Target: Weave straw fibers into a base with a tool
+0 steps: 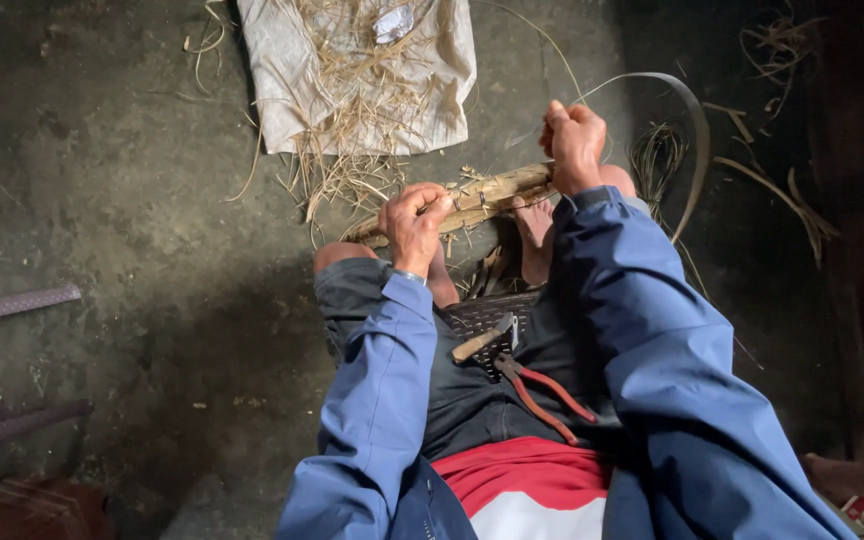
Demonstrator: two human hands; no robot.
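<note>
I observed a bundle of straw (482, 195), pale tan and dry, bound into a thick cylinder lying slantwise across the person's knees, its right end higher than its left. Loose stems frayed out along its underside and at the left tip. The left hand (414, 225) sat on the lower end, fingers curled together and clamped on the bundle. The right hand (574, 145) was raised at the upper end in a closed fist; the fingers were shut on a thin pale strip (652, 85) that arced away to the right and down toward the floor. On the lap, below the bundle, lay a dark woven mat (477, 315), and on it a hammer (487, 338) with a wooden handle and red-handled pliers (542, 390), touching each other. Farther off on the concrete floor (132, 250) I noted a whitish sack (282, 90) spread flat with loose straw (362, 80) heaped on it.
</note>
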